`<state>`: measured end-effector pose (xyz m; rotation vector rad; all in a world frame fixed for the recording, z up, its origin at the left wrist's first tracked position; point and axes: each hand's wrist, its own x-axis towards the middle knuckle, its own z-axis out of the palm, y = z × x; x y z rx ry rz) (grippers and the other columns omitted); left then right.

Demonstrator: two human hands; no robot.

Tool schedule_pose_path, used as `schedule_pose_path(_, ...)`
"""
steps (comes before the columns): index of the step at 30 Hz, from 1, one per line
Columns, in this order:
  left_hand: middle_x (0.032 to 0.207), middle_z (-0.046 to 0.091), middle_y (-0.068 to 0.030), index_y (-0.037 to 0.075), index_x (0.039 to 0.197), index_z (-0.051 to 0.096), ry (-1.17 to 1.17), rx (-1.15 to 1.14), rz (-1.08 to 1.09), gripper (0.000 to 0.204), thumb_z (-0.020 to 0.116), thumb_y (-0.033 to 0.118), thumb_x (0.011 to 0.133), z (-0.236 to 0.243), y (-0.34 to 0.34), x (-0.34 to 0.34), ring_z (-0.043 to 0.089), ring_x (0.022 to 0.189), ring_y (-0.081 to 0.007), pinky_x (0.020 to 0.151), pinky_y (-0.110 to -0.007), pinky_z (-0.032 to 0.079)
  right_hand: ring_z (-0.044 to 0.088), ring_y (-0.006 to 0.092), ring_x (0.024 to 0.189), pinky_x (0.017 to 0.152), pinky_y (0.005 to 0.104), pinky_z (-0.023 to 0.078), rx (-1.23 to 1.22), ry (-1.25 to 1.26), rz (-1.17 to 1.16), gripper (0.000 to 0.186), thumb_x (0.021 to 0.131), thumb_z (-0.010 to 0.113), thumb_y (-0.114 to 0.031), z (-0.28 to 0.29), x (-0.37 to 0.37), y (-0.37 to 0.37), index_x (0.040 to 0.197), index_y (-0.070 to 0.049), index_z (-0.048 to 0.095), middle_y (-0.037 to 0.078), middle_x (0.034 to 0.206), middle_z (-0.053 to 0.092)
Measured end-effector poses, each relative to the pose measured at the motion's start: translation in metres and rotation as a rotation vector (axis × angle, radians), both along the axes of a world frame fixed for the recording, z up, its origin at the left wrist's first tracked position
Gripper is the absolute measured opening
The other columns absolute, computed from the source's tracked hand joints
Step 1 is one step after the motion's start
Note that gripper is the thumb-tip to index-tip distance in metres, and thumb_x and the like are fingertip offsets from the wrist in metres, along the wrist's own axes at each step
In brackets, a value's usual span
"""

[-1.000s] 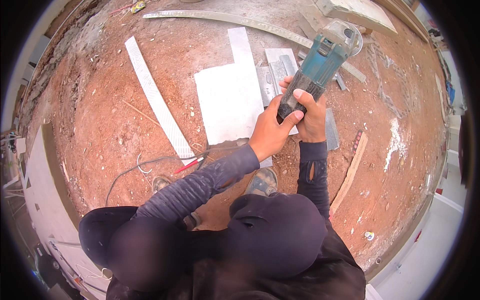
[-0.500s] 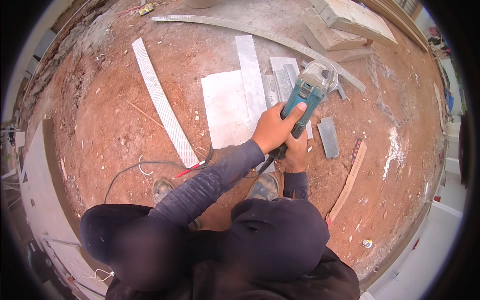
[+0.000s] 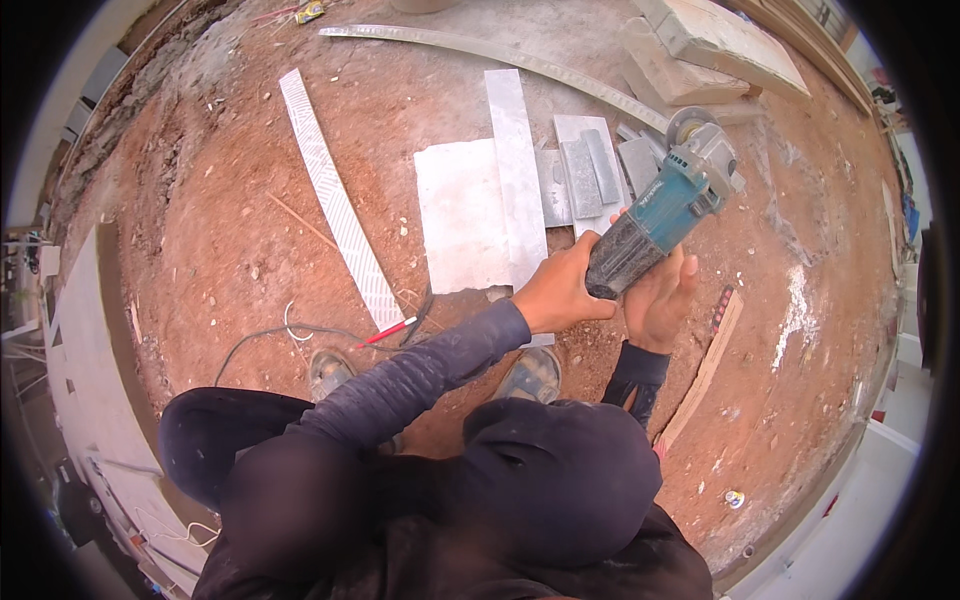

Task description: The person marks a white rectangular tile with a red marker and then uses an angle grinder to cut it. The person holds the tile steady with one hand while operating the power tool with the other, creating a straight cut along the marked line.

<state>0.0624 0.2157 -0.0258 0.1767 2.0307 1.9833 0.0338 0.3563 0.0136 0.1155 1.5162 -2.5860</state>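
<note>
A teal and black angle grinder (image 3: 655, 215) is held above the ground, its head and round disc (image 3: 688, 124) pointing away and to the right. My left hand (image 3: 562, 290) is closed around its black rear end. Under and right of the body, my right hand (image 3: 660, 298) has its fingers stretched out and apart; part of it is hidden behind the tool, and whether it touches the casing I cannot tell. Beyond the grinder lie several grey tile pieces (image 3: 590, 168). Left of them, a long pale strip (image 3: 515, 170) overlaps a large white slab (image 3: 460, 215).
A patterned white strip (image 3: 340, 205) lies to the left on reddish soil, a red and white pen-like stick (image 3: 385, 333) and dark cable (image 3: 265, 335) near its end. A long curved strip (image 3: 500, 60) and pale blocks (image 3: 715, 50) lie farther off. A wooden piece (image 3: 700, 375) is at right.
The grinder has moved right and been rolled over, so its disc now faces the other side. My right hand has loosened and spread its fingers; my left hand keeps its grip.
</note>
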Motion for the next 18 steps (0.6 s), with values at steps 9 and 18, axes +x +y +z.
schedule_pose_path(9, 0.097, 0.063, -0.0295, -0.004, 0.114, 0.045, 0.014, -0.130, 0.120, 0.063, 0.080, 0.020, 0.067, -0.018, 0.015, 0.021, 0.065, 0.091, -0.0453, 0.076, -0.047, 0.052, 0.067, 0.0293, 0.081, 0.071, 0.0411, 0.058, -0.114, -0.088, -0.056, 0.084, 0.091, 0.031, -0.079, -0.044, -0.015, 0.003, 0.117, -0.002, 0.053, 0.017, 0.095, 0.065)
schedule_pose_path(18, 0.094, 0.064, -0.0299, -0.005, 0.113, 0.046, -0.053, -0.193, 0.132, 0.059, 0.077, 0.018, 0.068, -0.002, 0.028, 0.015, 0.066, 0.092, -0.0450, 0.078, -0.047, 0.052, 0.064, 0.0296, 0.092, 0.081, 0.0463, 0.055, -0.218, -0.132, -0.063, 0.087, 0.092, 0.034, -0.077, -0.044, -0.019, 0.017, 0.128, 0.001, 0.049, 0.017, 0.108, 0.061)
